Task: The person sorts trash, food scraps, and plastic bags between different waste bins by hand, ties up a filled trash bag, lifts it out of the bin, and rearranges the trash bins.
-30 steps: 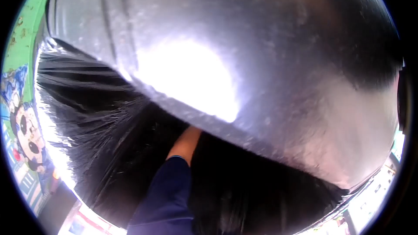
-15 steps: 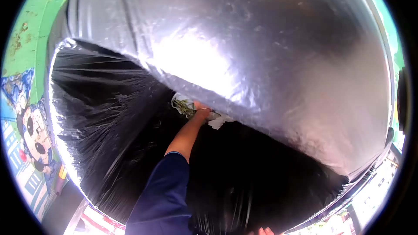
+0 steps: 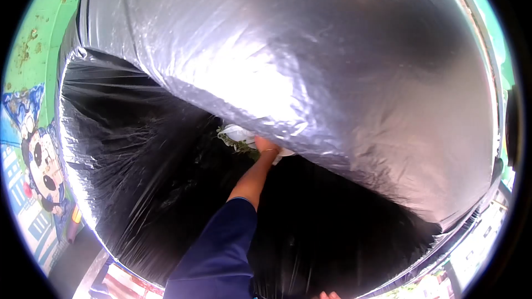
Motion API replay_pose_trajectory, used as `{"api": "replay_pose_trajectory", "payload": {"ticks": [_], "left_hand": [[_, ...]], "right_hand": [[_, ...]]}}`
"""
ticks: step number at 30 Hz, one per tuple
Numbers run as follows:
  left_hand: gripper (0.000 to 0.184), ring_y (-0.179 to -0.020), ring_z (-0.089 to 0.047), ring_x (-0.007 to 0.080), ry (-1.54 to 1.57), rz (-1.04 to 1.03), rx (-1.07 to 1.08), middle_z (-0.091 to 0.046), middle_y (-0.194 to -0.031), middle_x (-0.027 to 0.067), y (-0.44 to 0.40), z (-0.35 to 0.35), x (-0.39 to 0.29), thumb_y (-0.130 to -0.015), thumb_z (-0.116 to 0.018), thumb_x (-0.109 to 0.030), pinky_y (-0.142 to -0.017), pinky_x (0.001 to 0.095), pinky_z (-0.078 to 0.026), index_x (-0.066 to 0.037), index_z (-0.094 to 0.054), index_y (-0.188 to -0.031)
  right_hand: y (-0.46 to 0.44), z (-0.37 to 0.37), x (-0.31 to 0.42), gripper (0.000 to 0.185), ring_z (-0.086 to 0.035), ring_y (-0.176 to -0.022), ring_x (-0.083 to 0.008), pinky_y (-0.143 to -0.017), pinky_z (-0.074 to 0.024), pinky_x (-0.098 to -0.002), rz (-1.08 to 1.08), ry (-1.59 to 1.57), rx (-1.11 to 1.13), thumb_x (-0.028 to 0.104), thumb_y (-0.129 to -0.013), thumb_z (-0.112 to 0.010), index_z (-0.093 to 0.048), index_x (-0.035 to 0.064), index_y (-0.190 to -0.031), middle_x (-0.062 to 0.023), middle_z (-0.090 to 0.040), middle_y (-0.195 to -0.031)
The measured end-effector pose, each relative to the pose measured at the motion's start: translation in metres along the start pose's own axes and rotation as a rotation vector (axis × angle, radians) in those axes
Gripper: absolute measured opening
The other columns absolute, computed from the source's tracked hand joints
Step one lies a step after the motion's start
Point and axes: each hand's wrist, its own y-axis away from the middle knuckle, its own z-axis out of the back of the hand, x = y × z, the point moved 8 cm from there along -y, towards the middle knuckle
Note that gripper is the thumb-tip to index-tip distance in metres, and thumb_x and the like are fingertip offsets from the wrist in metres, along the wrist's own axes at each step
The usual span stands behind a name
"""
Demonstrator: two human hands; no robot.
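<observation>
Left hand (image 3: 265, 144) emerged, white plastic (image 3: 238, 133) alongside

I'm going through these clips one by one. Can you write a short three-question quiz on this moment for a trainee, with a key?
1. Multiple choice: which hand reaches into the black bag? A) right B) left C) both
2. True or false: the reaching arm is covered by cloth right down to the hand.
3. Fill in the two colours: beside the reaching hand, deep in the opening, are ____ and ____ scraps.

Key
1. B: the left hand is inside; of the right hand, only fingertips show at the bottom edge.
2. False: the blue sleeve stops early, leaving the forearm bare.
3. White and green.
</observation>
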Motion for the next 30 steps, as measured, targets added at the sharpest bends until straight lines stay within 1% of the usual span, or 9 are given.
{"api": "replay_pose_trajectory", "payload": {"ticks": [6, 7, 9, 13, 14, 17, 18, 20, 30], "left_hand": [[0.035, -0.091, -0.063, 0.0290, -0.060, -0.154, 0.130, -0.067, -0.094, 0.0109, -0.023, -0.003, 0.041, -0.080, -0.060, -0.040, -0.077, 0.0396, -0.050, -0.009, -0.068, -0.094], [0.031, -0.086, -0.065, 0.0317, -0.363, -0.184, 0.297, -0.068, -0.087, 0.0143, -0.024, -0.015, 0.046, -0.073, -0.067, -0.038, -0.075, 0.0407, -0.051, -0.008, -0.070, -0.082], [0.028, -0.085, -0.065, 0.0322, -0.192, -0.071, 0.283, -0.067, -0.088, 0.0166, -0.018, 0.011, 0.042, -0.071, -0.069, -0.033, -0.075, 0.0409, -0.052, -0.007, -0.070, -0.081], [0.025, -0.088, -0.065, 0.0336, -0.012, -0.019, 0.336, -0.067, -0.089, 0.0188, 0.009, 0.078, 0.027, -0.065, -0.068, -0.022, -0.079, 0.0395, -0.051, -0.004, -0.069, -0.082], [0.027, -0.089, -0.065, 0.0338, 0.020, 0.065, 0.467, -0.067, -0.089, 0.0189, 0.016, 0.101, 0.019, -0.063, -0.069, -0.021, -0.079, 0.0389, -0.051, -0.004, -0.069, -0.083], [0.034, -0.088, -0.065, 0.0329, 0.072, 0.045, 0.656, -0.068, -0.089, 0.0184, 0.037, 0.121, 0.032, -0.057, -0.072, -0.019, -0.078, 0.0377, -0.051, -0.003, -0.070, -0.088], [0.039, -0.085, -0.066, 0.0296, 0.155, 0.068, 0.673, -0.068, -0.086, 0.0165, 0.043, 0.132, 0.041, -0.053, -0.075, -0.017, -0.077, 0.0368, -0.051, -0.002, -0.070, -0.090], [0.041, -0.081, -0.065, 0.0276, 0.217, 0.075, 0.726, -0.068, -0.084, 0.0157, 0.057, 0.164, 0.042, -0.052, -0.075, -0.016, -0.074, 0.0359, -0.050, 0.001, -0.068, -0.089], [0.015, -0.056, -0.060, 0.0170, 0.700, 0.131, 0.751, -0.064, -0.070, 0.0066, 0.153, 0.408, -0.028, -0.064, -0.064, 0.000, -0.051, 0.0305, -0.046, 0.001, -0.065, -0.080]], "right_hand": [[-0.028, 0.002, 0.006, 0.016, -0.061, -0.086, -0.0190, -0.094, -0.0378, -0.0417, -0.048, 0.005, 0.177, 0.004, -0.071, -0.067, -0.069, 0.0090, -0.086, -0.0042, -0.065, -0.085], [-0.029, 0.003, 0.004, 0.016, -0.061, -0.087, -0.0191, -0.094, -0.0377, -0.0421, -0.113, -0.011, 0.153, 0.005, -0.071, -0.066, -0.069, 0.0093, -0.086, -0.0040, -0.065, -0.086], [-0.026, 0.006, 0.002, 0.014, -0.061, -0.088, -0.0192, -0.094, -0.0374, -0.0430, -0.236, -0.048, 0.103, 0.005, -0.073, -0.066, -0.069, 0.0100, -0.086, -0.0036, -0.066, -0.089], [-0.021, 0.009, 0.010, 0.016, -0.060, -0.095, -0.0199, -0.097, -0.0354, -0.0420, 0.057, -0.015, 0.107, 0.006, -0.075, -0.064, -0.070, 0.0111, -0.089, -0.0042, -0.066, -0.099], [-0.024, 0.012, -0.001, 0.020, -0.060, -0.095, -0.0205, -0.099, -0.0342, -0.0404, -0.208, -0.149, 0.027, 0.009, -0.074, -0.065, -0.071, 0.0098, -0.093, -0.0050, -0.067, -0.098], [-0.024, 0.016, -0.003, 0.024, -0.057, -0.100, -0.0208, -0.098, -0.0345, -0.0389, -0.143, -0.216, 0.001, 0.011, -0.075, -0.065, -0.070, 0.0073, -0.098, -0.0074, -0.066, -0.100], [-0.015, 0.003, -0.007, 0.031, -0.042, -0.117, -0.0354, -0.101, -0.0318, -0.0451, -0.183, -0.205, -0.010, 0.009, -0.065, -0.067, -0.068, 0.0033, -0.096, -0.0104, -0.061, -0.104], [-0.011, 0.003, -0.012, 0.023, -0.042, -0.114, -0.0336, -0.100, -0.0329, -0.0423, -0.264, -0.253, -0.031, 0.003, -0.063, -0.066, -0.071, 0.0075, -0.085, -0.0062, -0.062, -0.098], [-0.017, 0.026, -0.026, 0.029, -0.053, -0.110, -0.0293, -0.084, -0.0402, -0.0363, -0.179, -0.550, -0.224, 0.004, -0.066, -0.067, -0.070, 0.0078, -0.095, -0.0025, -0.064, -0.101]]}}
